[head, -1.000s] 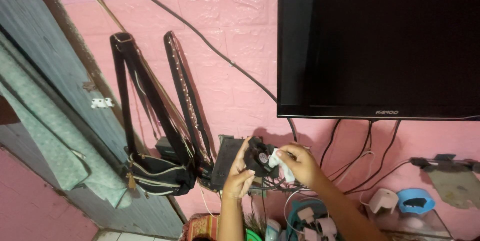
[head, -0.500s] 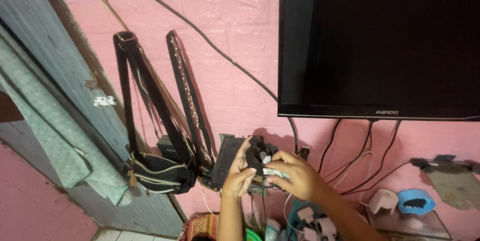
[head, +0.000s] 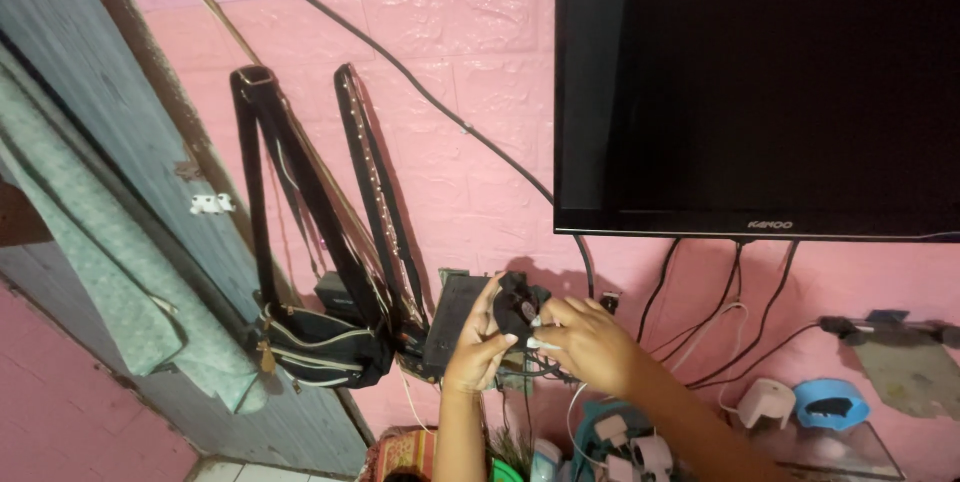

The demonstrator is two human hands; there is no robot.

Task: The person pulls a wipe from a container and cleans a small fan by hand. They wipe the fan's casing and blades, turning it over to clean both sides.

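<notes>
left hand (head: 476,347) has its grip closed round a small round black plastic fan (head: 515,306), holding it up by the pink wall, probably to steady it; right hand (head: 588,342) pinches its front, looks like with a white wad (head: 541,343)

Wall (head: 440,32) was pink, embossed in brick pattern. Television (head: 760,82) black. Small fan (head: 516,308) black. Hanging bag (head: 320,347) black with pale trim. Door (head: 90,122) grey-blue; cloth (head: 110,272) pale green, speckled. Bowl (head: 832,402) light blue.
</notes>
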